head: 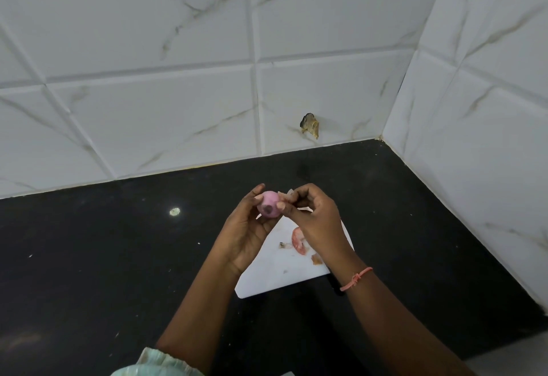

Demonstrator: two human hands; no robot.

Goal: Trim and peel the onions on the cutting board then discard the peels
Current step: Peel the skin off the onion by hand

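Note:
My left hand [247,227] holds a small pink onion [268,203] up above the far corner of the white cutting board [275,269]. A dark spot shows on the onion's near side. My right hand [315,218] pinches a pale piece of peel [290,194] at the onion's right side. Loose peels [298,240] lie on the board under my right hand, with a small brown scrap [315,259] near the board's right edge.
The board rests on a black countertop [118,257] in a corner of white marble-look wall tiles [178,79]. A broken hole [310,125] marks the back wall. A dark handle [333,283] pokes out under my right wrist beside the board.

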